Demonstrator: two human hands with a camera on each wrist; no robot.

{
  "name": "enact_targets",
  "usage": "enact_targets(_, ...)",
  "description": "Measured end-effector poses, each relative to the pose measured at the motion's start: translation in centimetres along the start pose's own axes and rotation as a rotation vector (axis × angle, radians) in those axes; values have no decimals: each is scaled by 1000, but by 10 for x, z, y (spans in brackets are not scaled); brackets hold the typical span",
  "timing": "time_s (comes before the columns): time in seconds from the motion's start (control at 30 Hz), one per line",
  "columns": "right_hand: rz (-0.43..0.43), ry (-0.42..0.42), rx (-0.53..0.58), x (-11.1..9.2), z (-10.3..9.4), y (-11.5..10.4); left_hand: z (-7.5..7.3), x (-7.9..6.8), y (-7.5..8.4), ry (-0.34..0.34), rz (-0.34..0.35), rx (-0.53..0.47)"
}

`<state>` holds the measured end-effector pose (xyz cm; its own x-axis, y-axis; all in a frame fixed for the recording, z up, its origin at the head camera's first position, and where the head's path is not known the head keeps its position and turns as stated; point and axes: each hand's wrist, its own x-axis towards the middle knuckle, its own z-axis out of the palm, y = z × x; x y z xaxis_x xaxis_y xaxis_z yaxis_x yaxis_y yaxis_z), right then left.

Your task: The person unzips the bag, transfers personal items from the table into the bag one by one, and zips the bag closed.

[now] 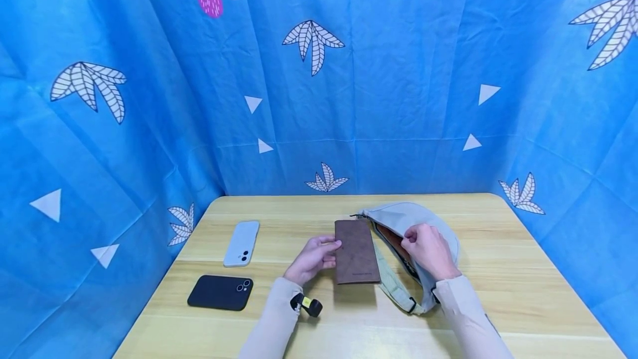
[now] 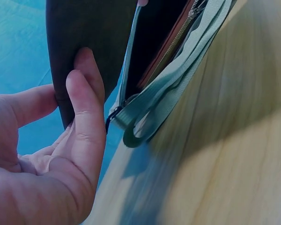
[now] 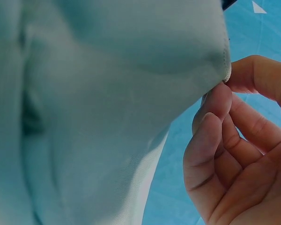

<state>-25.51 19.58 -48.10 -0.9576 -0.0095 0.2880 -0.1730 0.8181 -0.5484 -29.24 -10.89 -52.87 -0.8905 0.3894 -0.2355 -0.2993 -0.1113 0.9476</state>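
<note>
Well left of the bag (image 1: 421, 216) lie a black phone (image 1: 220, 292) and a pale phone (image 1: 241, 243). Nearer the bag, the left hand (image 1: 312, 259) pinches the left edge of a brown wallet (image 1: 356, 252) between thumb and fingers, holding it just left of the bag's mouth. The wallet looks light, fairly stiff and not fragile; a long edge should make a secure hold. The bag seems soft, best gripped by its rim. It gapes, showing brown lining and an inner zip (image 2: 175, 42); other contents cannot be told. On its right rim, the right hand (image 1: 430, 247) pinches the fabric, thumb against finger.
</note>
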Motion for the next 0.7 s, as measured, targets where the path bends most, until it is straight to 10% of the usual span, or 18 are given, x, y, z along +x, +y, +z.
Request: enact_targets(0.7, -8, 3, -1, 2, 1, 1, 27, 14, -12, -17, -30, 35)
